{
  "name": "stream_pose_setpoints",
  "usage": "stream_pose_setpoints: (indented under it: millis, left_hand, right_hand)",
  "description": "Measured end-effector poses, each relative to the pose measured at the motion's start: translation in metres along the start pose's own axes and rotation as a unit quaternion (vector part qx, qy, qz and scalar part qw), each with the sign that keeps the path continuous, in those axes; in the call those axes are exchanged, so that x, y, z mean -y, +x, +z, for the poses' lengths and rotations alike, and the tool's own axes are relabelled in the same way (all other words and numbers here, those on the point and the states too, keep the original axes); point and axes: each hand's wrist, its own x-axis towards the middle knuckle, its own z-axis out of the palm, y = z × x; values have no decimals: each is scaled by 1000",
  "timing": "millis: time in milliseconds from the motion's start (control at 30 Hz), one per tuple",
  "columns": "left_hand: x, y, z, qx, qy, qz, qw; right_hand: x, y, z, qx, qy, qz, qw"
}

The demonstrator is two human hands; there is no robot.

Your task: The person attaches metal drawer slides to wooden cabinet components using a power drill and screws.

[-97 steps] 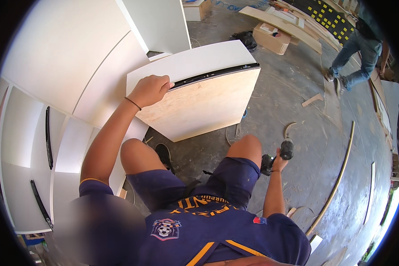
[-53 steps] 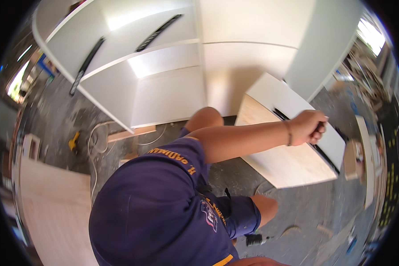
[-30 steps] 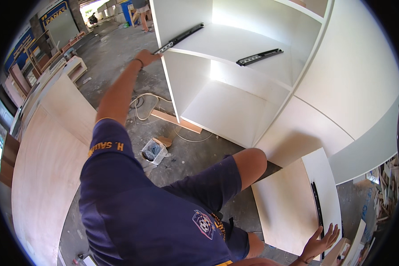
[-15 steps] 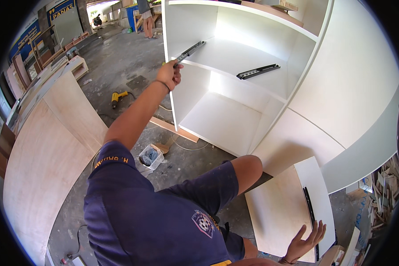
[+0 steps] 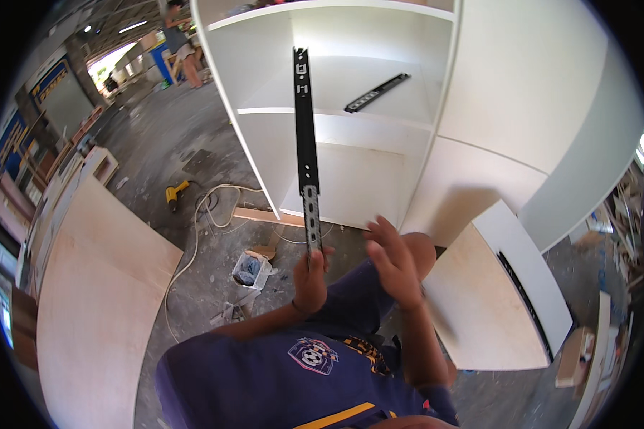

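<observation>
My left hand (image 5: 310, 284) is closed around the lower end of a black and silver drawer slide (image 5: 305, 136), which stands upright in front of me, partly extended. To its right, my right hand (image 5: 395, 263) is raised with its fingers apart and holds nothing; it is slightly blurred. Another drawer slide (image 5: 378, 93) lies on the middle shelf of the white cabinet (image 5: 265, 112). On my right sits a drawer box (image 5: 479, 300) with a white front and pale wood side, and a black slide (image 5: 526, 304) runs along it.
A long pale wood panel (image 5: 100, 300) curves along the left. On the floor are a yellow heat-gun-like tool (image 5: 177, 194), a pale cable (image 5: 193, 236), a wooden strip (image 5: 268, 216) and a small white box (image 5: 250, 272). Another person (image 5: 182, 46) stands far back left.
My left hand has drawn the drawer slide back from the cabinet shelf toward my body and turned it upright. My right hand has come from beside the drawer box to near the slide.
</observation>
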Motion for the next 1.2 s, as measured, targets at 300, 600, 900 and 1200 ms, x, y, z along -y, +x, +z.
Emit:
stream_pose_setpoints:
  millis: [300, 600, 900, 1200]
  left_hand:
    - [23, -37, -22, 315, 134, -2, 940]
    - [32, -38, 21, 522, 0, 77, 850]
    - [30, -26, 69, 664, -51, 91, 740]
    - [3, -26, 198, 594, -263, -359, 671]
  right_hand:
    - [22, 8, 30, -21, 259, 39, 965]
    - [28, -59, 5, -241, 223, 54, 943]
    - [-10, -121, -34, -503, 109, 49, 856]
    - [-4, -158, 3, -453, -159, 113, 870]
